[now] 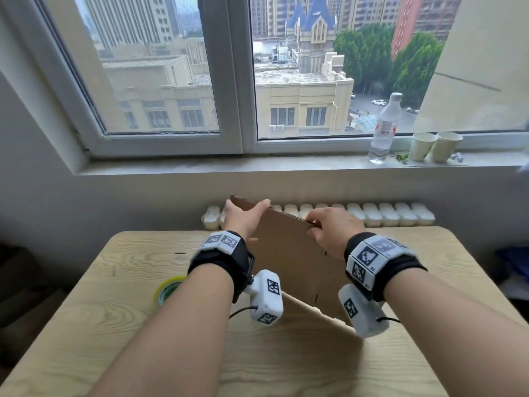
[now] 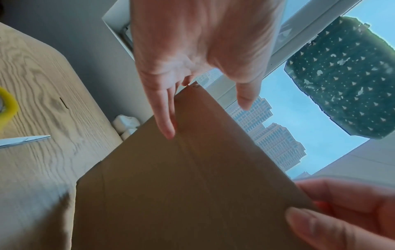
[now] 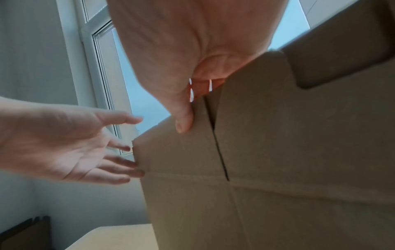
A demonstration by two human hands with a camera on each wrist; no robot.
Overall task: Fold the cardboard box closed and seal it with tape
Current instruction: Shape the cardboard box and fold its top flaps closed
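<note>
A flattened brown cardboard box (image 1: 286, 253) stands tilted on its lower edge on the wooden table (image 1: 114, 325). My right hand (image 1: 315, 224) pinches its top edge, thumb on the near face (image 3: 183, 121), fingers behind. My left hand (image 1: 247, 209) is at the box's upper left corner with straight, spread fingers (image 3: 119, 162) touching the edge, thumb over the top. In the left wrist view the left hand's fingers (image 2: 166, 118) lie along the cardboard (image 2: 192, 194), and the right hand (image 2: 342, 211) grips the far corner. A yellow-green roll of tape (image 1: 167, 290) lies on the table to the left.
Scissors' blades (image 2: 23, 140) lie on the table near the tape (image 2: 7, 104). A white radiator (image 1: 386, 214) runs behind the table. On the window sill at the right stand a water bottle (image 1: 383, 130) and two paper cups (image 1: 422, 146).
</note>
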